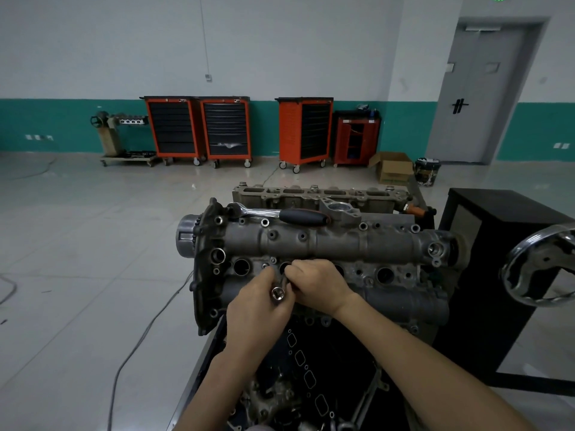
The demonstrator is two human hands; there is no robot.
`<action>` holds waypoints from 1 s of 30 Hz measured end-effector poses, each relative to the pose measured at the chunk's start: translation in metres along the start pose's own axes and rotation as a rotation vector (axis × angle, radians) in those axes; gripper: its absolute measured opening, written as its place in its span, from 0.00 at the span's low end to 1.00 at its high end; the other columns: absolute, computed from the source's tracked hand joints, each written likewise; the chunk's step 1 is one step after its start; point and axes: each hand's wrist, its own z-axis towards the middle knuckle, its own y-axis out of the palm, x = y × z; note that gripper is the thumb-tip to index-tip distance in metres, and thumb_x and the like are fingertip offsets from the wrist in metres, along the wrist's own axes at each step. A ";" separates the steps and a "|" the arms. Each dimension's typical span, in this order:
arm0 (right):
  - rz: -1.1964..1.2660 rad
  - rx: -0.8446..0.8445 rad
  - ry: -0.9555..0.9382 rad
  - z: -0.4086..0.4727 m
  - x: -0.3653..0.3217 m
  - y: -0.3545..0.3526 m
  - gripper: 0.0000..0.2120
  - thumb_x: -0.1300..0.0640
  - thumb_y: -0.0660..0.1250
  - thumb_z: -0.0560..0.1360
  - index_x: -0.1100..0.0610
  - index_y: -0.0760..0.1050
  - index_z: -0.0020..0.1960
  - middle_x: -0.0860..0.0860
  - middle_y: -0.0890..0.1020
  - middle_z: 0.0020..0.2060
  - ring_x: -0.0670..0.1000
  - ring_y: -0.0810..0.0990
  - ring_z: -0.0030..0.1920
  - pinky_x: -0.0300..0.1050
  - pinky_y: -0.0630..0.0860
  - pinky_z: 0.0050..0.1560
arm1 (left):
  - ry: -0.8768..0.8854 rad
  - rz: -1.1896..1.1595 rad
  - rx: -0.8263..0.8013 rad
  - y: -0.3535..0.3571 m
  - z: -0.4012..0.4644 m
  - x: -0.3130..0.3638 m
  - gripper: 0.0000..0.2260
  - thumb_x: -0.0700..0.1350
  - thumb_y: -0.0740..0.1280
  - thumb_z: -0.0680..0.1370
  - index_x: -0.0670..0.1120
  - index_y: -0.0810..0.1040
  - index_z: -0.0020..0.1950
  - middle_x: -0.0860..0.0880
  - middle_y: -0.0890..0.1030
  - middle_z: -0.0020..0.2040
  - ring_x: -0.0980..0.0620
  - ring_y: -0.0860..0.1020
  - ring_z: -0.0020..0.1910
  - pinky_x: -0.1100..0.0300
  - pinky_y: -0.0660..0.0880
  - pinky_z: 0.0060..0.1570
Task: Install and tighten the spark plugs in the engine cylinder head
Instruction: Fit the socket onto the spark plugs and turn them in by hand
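Both hands crowd one spot: the left hand (259,301), curled round a socket (278,294), meets the right hand (317,283) over the second plug well, so that bore is covered. Left of the fingertips, the first plug well (241,267) lies open from above; right of the knuckles, the far well (385,275) is also unobstructed. Beyond the fingers the cam cover (326,242) rises as a ridge, with a ratchet (280,214) lying along its top. A handwheel (541,265) juts in at far right.
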 end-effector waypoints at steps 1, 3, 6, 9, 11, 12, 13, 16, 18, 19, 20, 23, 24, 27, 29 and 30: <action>0.010 0.002 0.019 0.000 0.000 0.000 0.11 0.56 0.59 0.67 0.60 0.71 0.29 0.53 0.73 0.23 0.53 0.73 0.22 0.39 0.67 0.19 | 0.014 -0.006 -0.009 0.000 0.000 -0.001 0.16 0.51 0.64 0.74 0.53 0.59 0.33 0.53 0.70 0.29 0.59 0.71 0.34 0.64 0.56 0.26; 0.012 -0.003 0.061 0.000 0.000 0.000 0.11 0.55 0.59 0.67 0.59 0.71 0.28 0.53 0.73 0.23 0.53 0.72 0.22 0.39 0.67 0.19 | 0.038 -0.019 -0.021 0.000 0.000 -0.003 0.15 0.50 0.65 0.74 0.54 0.60 0.33 0.54 0.71 0.29 0.59 0.71 0.33 0.64 0.57 0.27; 0.004 -0.033 0.084 0.000 0.000 0.000 0.11 0.55 0.59 0.66 0.60 0.72 0.29 0.52 0.73 0.24 0.53 0.73 0.22 0.39 0.65 0.20 | 0.077 -0.026 -0.034 -0.001 0.003 -0.005 0.15 0.49 0.65 0.73 0.55 0.61 0.33 0.55 0.71 0.29 0.60 0.71 0.33 0.64 0.58 0.27; -0.022 -0.042 0.056 0.001 -0.001 0.000 0.11 0.55 0.58 0.66 0.59 0.72 0.30 0.52 0.73 0.24 0.52 0.72 0.22 0.39 0.64 0.20 | 0.070 0.013 -0.024 -0.002 0.003 -0.007 0.14 0.53 0.65 0.74 0.54 0.61 0.34 0.55 0.72 0.30 0.58 0.70 0.33 0.63 0.59 0.27; -0.045 -0.013 0.048 0.001 -0.001 0.000 0.10 0.56 0.59 0.67 0.58 0.71 0.28 0.51 0.72 0.23 0.51 0.72 0.21 0.38 0.64 0.20 | 0.049 0.058 -0.006 -0.002 0.002 -0.007 0.13 0.61 0.62 0.73 0.54 0.67 0.36 0.56 0.74 0.32 0.58 0.71 0.32 0.64 0.62 0.27; -0.058 0.003 0.043 0.001 -0.001 0.001 0.11 0.56 0.59 0.67 0.58 0.71 0.28 0.51 0.72 0.22 0.51 0.72 0.21 0.38 0.63 0.20 | 0.033 0.084 0.018 -0.002 0.001 -0.006 0.15 0.66 0.60 0.71 0.55 0.71 0.37 0.56 0.76 0.33 0.58 0.72 0.33 0.63 0.63 0.28; -0.064 0.015 0.038 0.001 0.000 0.001 0.11 0.56 0.59 0.67 0.57 0.71 0.27 0.50 0.72 0.22 0.50 0.72 0.21 0.38 0.63 0.20 | 0.027 0.113 0.056 -0.002 0.000 -0.006 0.19 0.68 0.58 0.70 0.54 0.75 0.37 0.55 0.78 0.33 0.57 0.74 0.34 0.62 0.64 0.28; -0.043 0.035 0.048 0.001 0.001 0.002 0.13 0.55 0.60 0.69 0.56 0.70 0.26 0.49 0.72 0.21 0.49 0.72 0.21 0.38 0.63 0.20 | 0.052 0.150 0.147 0.003 -0.003 -0.003 0.18 0.63 0.63 0.72 0.49 0.78 0.34 0.50 0.79 0.30 0.48 0.78 0.32 0.60 0.62 0.26; -0.040 0.021 0.075 0.001 0.000 0.002 0.12 0.55 0.60 0.67 0.56 0.70 0.26 0.50 0.72 0.22 0.50 0.72 0.21 0.37 0.63 0.20 | 0.048 0.147 0.155 0.004 -0.003 -0.002 0.15 0.57 0.66 0.74 0.48 0.77 0.34 0.49 0.78 0.29 0.46 0.78 0.32 0.59 0.62 0.26; -0.045 0.003 0.093 0.001 -0.001 0.003 0.11 0.55 0.60 0.66 0.56 0.71 0.27 0.50 0.73 0.22 0.51 0.73 0.21 0.37 0.63 0.20 | 0.031 0.130 0.147 0.004 -0.003 -0.001 0.13 0.55 0.66 0.74 0.49 0.75 0.34 0.51 0.76 0.28 0.47 0.76 0.31 0.60 0.61 0.25; -0.051 -0.025 0.114 0.001 -0.002 0.003 0.09 0.55 0.62 0.65 0.57 0.71 0.28 0.50 0.73 0.23 0.52 0.73 0.21 0.37 0.63 0.19 | 0.015 0.102 0.130 0.003 -0.002 -0.001 0.13 0.54 0.65 0.74 0.51 0.70 0.33 0.53 0.73 0.27 0.51 0.74 0.30 0.61 0.59 0.24; -0.060 -0.085 0.176 0.002 -0.003 0.004 0.12 0.58 0.75 0.55 0.59 0.71 0.30 0.51 0.75 0.24 0.53 0.74 0.21 0.36 0.63 0.19 | 0.027 0.053 0.088 0.002 -0.002 0.001 0.16 0.52 0.65 0.74 0.55 0.59 0.32 0.55 0.69 0.29 0.60 0.70 0.30 0.65 0.55 0.26; -0.056 -0.100 0.193 0.002 -0.003 0.004 0.14 0.59 0.76 0.54 0.59 0.71 0.31 0.52 0.75 0.24 0.53 0.74 0.21 0.36 0.62 0.19 | 0.031 0.045 0.079 0.002 -0.002 0.001 0.16 0.52 0.65 0.74 0.55 0.59 0.33 0.56 0.69 0.30 0.62 0.70 0.32 0.66 0.54 0.26; -0.082 -0.091 0.155 0.003 -0.003 0.001 0.06 0.57 0.68 0.61 0.58 0.72 0.30 0.50 0.75 0.23 0.52 0.74 0.20 0.35 0.62 0.19 | 0.008 0.046 0.049 0.001 -0.002 0.000 0.15 0.57 0.64 0.74 0.54 0.61 0.34 0.55 0.72 0.31 0.59 0.71 0.32 0.65 0.57 0.27; -0.114 -0.083 0.124 0.002 -0.003 0.000 0.08 0.55 0.61 0.64 0.56 0.72 0.28 0.49 0.74 0.21 0.51 0.74 0.20 0.35 0.63 0.18 | -0.028 0.085 0.036 0.000 0.000 -0.001 0.17 0.64 0.60 0.71 0.53 0.64 0.35 0.55 0.73 0.32 0.57 0.70 0.32 0.64 0.60 0.27; -0.117 -0.074 0.123 0.001 -0.003 0.001 0.10 0.55 0.59 0.65 0.56 0.72 0.27 0.49 0.74 0.21 0.51 0.74 0.20 0.35 0.63 0.18 | -0.032 0.111 0.039 0.000 0.001 -0.001 0.18 0.66 0.59 0.71 0.52 0.64 0.34 0.55 0.73 0.31 0.55 0.71 0.33 0.63 0.60 0.27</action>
